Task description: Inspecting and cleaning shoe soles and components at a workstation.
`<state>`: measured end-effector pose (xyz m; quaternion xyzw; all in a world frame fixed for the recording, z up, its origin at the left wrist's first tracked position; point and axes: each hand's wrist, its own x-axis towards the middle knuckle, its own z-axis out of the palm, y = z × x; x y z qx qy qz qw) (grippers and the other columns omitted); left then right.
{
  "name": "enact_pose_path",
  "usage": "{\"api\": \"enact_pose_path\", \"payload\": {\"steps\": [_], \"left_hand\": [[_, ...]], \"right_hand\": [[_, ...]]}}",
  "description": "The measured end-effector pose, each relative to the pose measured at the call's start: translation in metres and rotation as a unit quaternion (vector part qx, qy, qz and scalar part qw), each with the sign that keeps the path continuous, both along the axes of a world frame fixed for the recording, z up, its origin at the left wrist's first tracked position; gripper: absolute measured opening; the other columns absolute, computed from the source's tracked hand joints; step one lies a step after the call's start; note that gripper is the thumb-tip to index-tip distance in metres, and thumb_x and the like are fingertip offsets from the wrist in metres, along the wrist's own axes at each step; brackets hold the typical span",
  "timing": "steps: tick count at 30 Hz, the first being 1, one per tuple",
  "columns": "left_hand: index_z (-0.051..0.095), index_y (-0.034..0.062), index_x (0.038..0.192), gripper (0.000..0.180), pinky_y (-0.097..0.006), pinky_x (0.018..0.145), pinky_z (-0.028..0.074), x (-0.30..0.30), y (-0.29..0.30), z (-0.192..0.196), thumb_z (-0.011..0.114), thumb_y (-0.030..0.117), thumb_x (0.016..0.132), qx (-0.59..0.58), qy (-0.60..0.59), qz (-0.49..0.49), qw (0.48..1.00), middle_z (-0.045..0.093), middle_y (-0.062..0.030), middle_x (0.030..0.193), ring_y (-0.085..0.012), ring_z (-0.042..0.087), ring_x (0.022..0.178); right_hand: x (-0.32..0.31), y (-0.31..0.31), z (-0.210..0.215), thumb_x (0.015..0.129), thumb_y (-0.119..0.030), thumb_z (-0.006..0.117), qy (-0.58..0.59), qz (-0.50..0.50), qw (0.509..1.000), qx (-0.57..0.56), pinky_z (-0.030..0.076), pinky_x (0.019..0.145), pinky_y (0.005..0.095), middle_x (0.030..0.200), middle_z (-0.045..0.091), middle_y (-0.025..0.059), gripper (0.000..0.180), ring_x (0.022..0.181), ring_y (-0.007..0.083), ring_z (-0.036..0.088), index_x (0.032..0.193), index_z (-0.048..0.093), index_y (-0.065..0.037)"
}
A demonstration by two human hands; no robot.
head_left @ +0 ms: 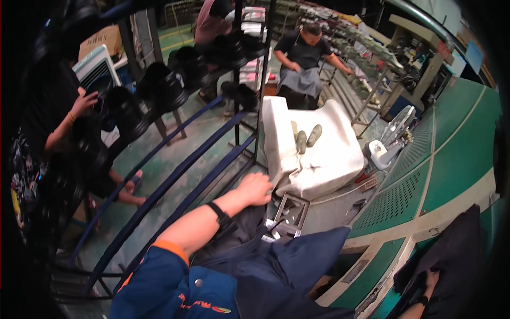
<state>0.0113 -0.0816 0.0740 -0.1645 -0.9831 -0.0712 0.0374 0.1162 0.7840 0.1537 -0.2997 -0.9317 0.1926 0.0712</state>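
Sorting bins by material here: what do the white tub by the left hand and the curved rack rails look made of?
The white tub looks like moulded plastic or foam: thick rounded walls, matte, scuffed with dark marks. The rack rails look like painted metal tubing: thin, dark blue, slightly glossy. The left hand rests near the tub's corner.

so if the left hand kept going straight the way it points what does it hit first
Most likely the white padded bin right ahead of the left hand; its near corner already looks close to the fingers, though depth is unclear.
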Motion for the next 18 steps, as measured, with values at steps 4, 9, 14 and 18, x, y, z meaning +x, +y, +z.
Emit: {"api": "enact_pose_path", "payload": {"steps": [4, 9, 14, 18], "left_hand": [[0.072, 0.0099, 0.097, 0.029, -0.046, 0.082, 0.051, -0.043, -0.004, -0.014, 0.066, 0.031, 0.078, 0.065, -0.017, -0.042, 0.997, 0.066, -0.0125, 0.089, -0.0333, 0.062, 0.093], [0.07, 0.0048, 0.108, 0.034, -0.045, 0.085, 0.048, -0.047, 0.004, -0.015, 0.067, 0.025, 0.081, 0.168, -0.079, -0.093, 0.978, 0.063, -0.0165, 0.095, -0.0347, 0.059, 0.097], [0.065, -0.004, 0.117, 0.031, -0.036, 0.093, 0.048, -0.043, -0.074, -0.037, 0.063, 0.003, 0.087, 0.29, -0.183, -0.1, 0.934, 0.066, -0.0157, 0.109, -0.0275, 0.063, 0.102], [0.063, -0.0053, 0.121, 0.031, -0.029, 0.09, 0.049, -0.027, 0.023, 0.0, 0.061, 0.004, 0.091, 0.463, -0.347, -0.152, 0.802, 0.066, -0.0127, 0.114, -0.0191, 0.063, 0.101]], "right_hand": [[0.163, -0.06, 0.039, 0.081, -0.019, 0.078, 0.051, -0.025, 0.997, 0.042, 0.029, 0.114, 0.0356, 0.147, 0.042, 0.0221, 0.086, 0.133, 0.0291, 0.042, 0.147, 0.032, 0.011], [0.273, -0.232, 0.099, 0.062, -0.019, 0.085, -0.01, -0.072, 0.996, -0.042, 0.032, 0.114, 0.0362, 0.144, 0.045, 0.0221, 0.115, 0.135, 0.0292, 0.043, 0.154, 0.02, 0.001], [0.228, -0.251, 0.091, 0.07, -0.055, 0.08, -0.084, -0.198, 0.976, 0.01, 0.049, 0.092, 0.0347, 0.127, 0.059, 0.0222, 0.111, 0.1, 0.0264, 0.065, 0.15, 0.03, 0.004], [0.227, -0.246, 0.08, 0.07, -0.049, 0.081, 0.17, -0.296, 0.939, -0.032, 0.048, 0.088, 0.0338, 0.108, 0.069, 0.016, 0.073, 0.097, 0.0247, 0.065, 0.119, 0.064, 0.002]]}}
